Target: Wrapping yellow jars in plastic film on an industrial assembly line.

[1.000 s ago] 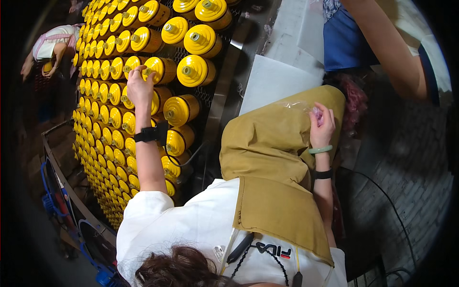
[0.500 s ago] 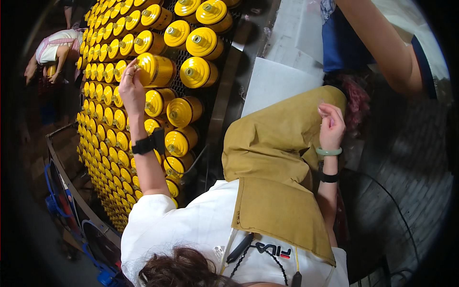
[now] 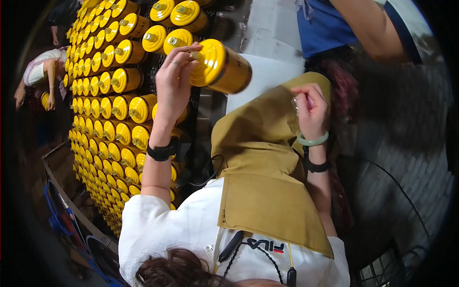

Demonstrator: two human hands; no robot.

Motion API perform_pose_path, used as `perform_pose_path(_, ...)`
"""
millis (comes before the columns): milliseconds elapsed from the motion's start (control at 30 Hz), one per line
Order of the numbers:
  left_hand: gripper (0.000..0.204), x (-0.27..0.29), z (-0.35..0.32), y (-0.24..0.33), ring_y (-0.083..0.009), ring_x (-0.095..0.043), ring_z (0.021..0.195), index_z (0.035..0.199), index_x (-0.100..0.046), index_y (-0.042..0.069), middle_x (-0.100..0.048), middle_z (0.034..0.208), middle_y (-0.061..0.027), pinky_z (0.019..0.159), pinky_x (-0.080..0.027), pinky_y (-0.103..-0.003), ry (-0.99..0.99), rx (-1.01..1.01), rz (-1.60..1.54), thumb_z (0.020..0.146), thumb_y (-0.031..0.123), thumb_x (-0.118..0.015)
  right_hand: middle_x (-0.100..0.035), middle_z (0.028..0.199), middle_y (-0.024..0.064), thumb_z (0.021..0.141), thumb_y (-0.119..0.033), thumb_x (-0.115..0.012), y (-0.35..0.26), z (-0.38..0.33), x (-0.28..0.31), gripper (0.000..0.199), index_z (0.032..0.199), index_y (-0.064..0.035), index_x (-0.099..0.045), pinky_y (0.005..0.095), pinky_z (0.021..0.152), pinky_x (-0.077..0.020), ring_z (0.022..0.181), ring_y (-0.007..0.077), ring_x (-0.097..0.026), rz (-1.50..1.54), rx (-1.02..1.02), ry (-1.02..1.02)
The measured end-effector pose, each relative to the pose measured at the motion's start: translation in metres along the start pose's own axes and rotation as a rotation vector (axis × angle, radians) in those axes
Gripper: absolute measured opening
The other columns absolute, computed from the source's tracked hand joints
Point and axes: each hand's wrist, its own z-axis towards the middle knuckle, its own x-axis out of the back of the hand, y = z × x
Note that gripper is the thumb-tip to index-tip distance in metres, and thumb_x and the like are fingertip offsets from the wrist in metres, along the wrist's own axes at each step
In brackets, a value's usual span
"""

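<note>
A yellow metal canister (image 3: 224,71) with a stepped round top is lifted and tilted sideways. My left hand (image 3: 174,86) pinches the narrow neck at its top, and the canister's body points right, over the edge of a white sheet. My right hand (image 3: 313,112) is above my lap with its fingers curled together around something small, clear and shiny (image 3: 296,104), mostly hidden by the fingers. Many like canisters (image 3: 127,80) stand in close rows left of my left hand, their necks upward.
White sheets (image 3: 267,71) lie on a surface beyond my knees. A tan apron (image 3: 267,205) covers my lap. At upper right another person's bare arm (image 3: 370,24) reaches in; a second person (image 3: 47,71) works at far left. A metal rail (image 3: 79,203) runs along the lower left.
My left hand has taken the canister out of the rows and carried it right, toward the white sheet. My right hand has shifted slightly left in the picture.
</note>
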Motion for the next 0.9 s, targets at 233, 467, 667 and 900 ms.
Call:
perform_pose_path(233,0.009,-0.071,-0.019,-0.001,-0.0217,-0.054,0.074,0.096,-0.058,-0.007,-0.055,0.088,-0.0122,0.070,-0.047,-0.029,-0.240,0.212,-0.274,0.096,0.002,-0.059,-0.059,0.090,0.0050,0.078,-0.004,-0.080,-0.033,-0.004,-0.014,0.031,0.107,-0.0055,-0.069,0.0266,0.064,-0.0488,0.068,0.0134,-0.056,-0.058,0.177,-0.116)
perform_pose_path(467,0.012,-0.089,-0.023,0.012,-0.0157,-0.051,0.076,0.097,-0.058,-0.007,-0.053,0.087,-0.0092,0.072,-0.045,-0.026,-0.380,0.233,-0.245,0.099,0.005,-0.055,-0.058,0.096,0.0069,0.077,-0.003,-0.079,-0.027,-0.015,-0.011,0.034,0.109,-0.0078,-0.069,0.0307,0.068,-0.0529,0.073,0.0182,-0.061,-0.133,0.207,-0.177)
perform_pose_path(667,0.014,-0.095,-0.025,0.008,-0.0308,-0.061,0.079,0.095,-0.062,-0.007,-0.061,0.090,-0.0164,0.073,-0.049,-0.034,-0.364,0.239,-0.219,0.097,0.007,-0.059,-0.057,0.096,0.0072,0.077,-0.003,-0.078,-0.012,-0.020,-0.010,0.024,0.100,-0.0061,-0.069,0.0322,0.069,-0.0531,0.075,0.0208,-0.062,-0.174,0.261,-0.191)
perform_pose_path(900,0.017,-0.095,-0.028,0.007,-0.0136,-0.052,0.074,0.095,-0.061,-0.007,-0.055,0.086,-0.0095,0.068,-0.045,-0.027,-0.362,0.272,-0.227,0.100,0.009,-0.055,-0.056,0.095,0.0066,0.077,0.000,-0.076,-0.032,-0.016,-0.007,0.022,0.095,-0.0050,-0.065,0.0325,0.070,-0.0524,0.077,0.0208,-0.061,-0.105,0.140,-0.209)
